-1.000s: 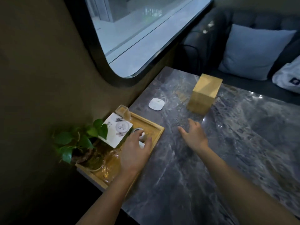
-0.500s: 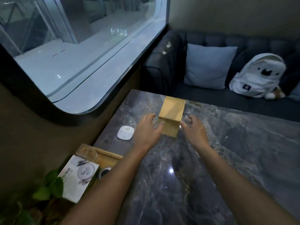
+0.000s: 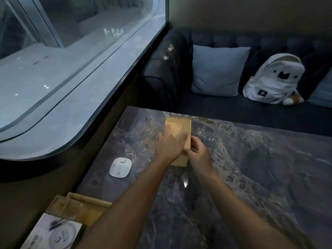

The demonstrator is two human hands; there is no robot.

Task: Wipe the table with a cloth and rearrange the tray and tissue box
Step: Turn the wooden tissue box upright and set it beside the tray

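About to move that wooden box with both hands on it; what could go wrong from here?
1. The tall wooden tissue box stands near the marble table's far edge; a push away could tip it off.
2. Sliding it left could knock the small white square device.
3. Left hand lies on top, right hand pinches one side: the grip could slip.

left hand (image 3: 168, 143): flat, fingers spread | right hand (image 3: 198, 155): curled | arms outstretched

A white pad (image 3: 120, 167) is lying flat near the window-side edge of the marble. A window (image 3: 71, 56) is running along the left wall. Beyond the far edge, a dark sofa (image 3: 206, 106) is carrying a grey cushion (image 3: 218, 71) and a white backpack (image 3: 273, 79), both leaning upright against its back, well apart. A printed card (image 3: 53, 232) is sitting at the lower left.
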